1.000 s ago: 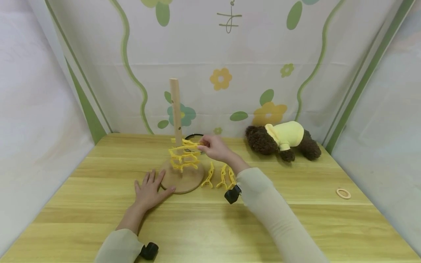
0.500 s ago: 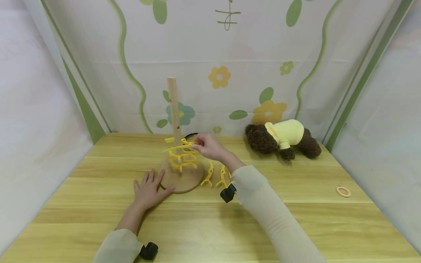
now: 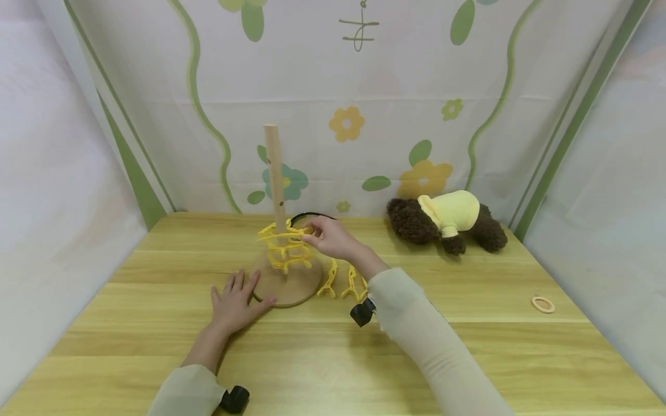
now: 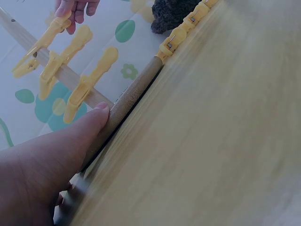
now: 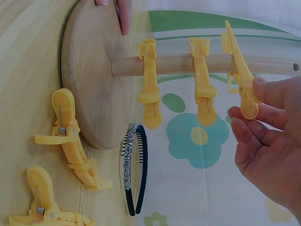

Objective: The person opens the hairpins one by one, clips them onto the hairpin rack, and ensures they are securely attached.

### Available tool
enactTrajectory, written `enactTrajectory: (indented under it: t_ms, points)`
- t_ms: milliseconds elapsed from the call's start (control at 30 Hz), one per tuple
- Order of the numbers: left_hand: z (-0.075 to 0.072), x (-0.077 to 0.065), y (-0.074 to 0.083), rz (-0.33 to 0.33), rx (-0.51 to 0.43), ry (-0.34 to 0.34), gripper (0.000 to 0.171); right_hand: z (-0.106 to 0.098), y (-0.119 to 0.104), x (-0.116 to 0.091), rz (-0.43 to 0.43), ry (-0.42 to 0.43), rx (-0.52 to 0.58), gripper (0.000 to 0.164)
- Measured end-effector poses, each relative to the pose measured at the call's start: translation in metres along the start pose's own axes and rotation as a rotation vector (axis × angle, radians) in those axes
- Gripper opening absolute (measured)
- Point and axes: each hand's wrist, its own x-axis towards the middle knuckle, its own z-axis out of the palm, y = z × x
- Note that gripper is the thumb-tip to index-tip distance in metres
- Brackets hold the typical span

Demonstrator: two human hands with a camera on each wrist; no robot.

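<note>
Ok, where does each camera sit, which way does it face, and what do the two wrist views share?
Head: on the person's head, facing forward and down at the wooden post; left hand, right hand and both sleeves show.
Left wrist: on that wrist, facing along the round wooden base; left thumb shows near, right fingertips at the top.
Right wrist: on that wrist, facing the yellow alligator clip the right hand pinches; left fingers at the top edge.
Shared: post, base, that clip, two other clips on the post.
</note>
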Motion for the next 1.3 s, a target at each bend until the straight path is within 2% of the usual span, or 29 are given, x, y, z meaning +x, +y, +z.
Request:
enactTrajectory:
  t_ms: [167,400,733,1100,1300]
  points:
    - [-0.001,-0.001,0.001,0.008,-0.006,0.011,0.083,-0.001,0.001,-0.002,-0.011,-0.006,0.014,0.033]
    - [0.001,-0.001,0.001,0.010,0.004,0.015,0.083,-0.007,0.009,-0.013,0.017,0.045,0.131,0.043]
    - [0.002,0.000,0.000,0.000,0.002,-0.002,0.084,-0.020,0.025,-0.050,0.019,0.116,0.086,0.045]
    - [0.002,0.001,-0.001,-0.003,0.006,-0.004,0.084,-0.007,0.056,-0.089,0.125,0.148,0.165,0.046]
    - [0.002,0.000,-0.001,-0.001,0.001,-0.003,0.083,-0.001,0.071,-0.104,0.176,0.165,0.157,0.045]
